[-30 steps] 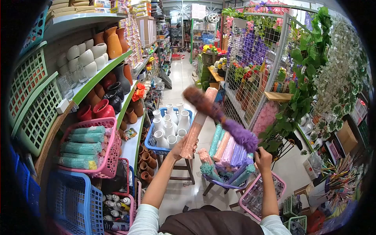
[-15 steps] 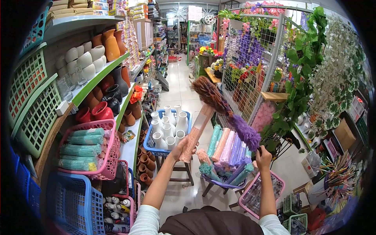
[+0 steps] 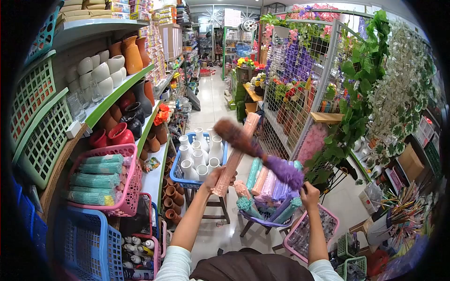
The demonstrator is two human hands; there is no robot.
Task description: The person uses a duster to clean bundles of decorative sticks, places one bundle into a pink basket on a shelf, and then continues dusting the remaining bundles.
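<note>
My left hand [image 3: 216,181] is closed around the lower end of a long peach bundle [image 3: 231,169] in clear wrapping, held tilted with its top leaning right. In my right hand [image 3: 310,195] is a fluffy duster [image 3: 284,173], purple near my fist and brown-orange toward its blurred tip. The duster slants up and left, crossing in front of the bundle's upper half. Below the duster, a purple basket [image 3: 267,220] holds similar wrapped bundles in teal, peach, pink and lilac.
White vases fill a blue basket [image 3: 191,183] on a stool. Left shelves carry pots and a pink basket [image 3: 133,194] of teal bundles. At right stand a wire grid [image 3: 300,89] with flowers, hanging vines [image 3: 358,70] and a pink-rimmed basket [image 3: 333,229] on a low stand.
The duster has swung left and down, its brown end now lower and across the bundle. My right hand has moved slightly left and down; the bundle's top has shifted a little up.
</note>
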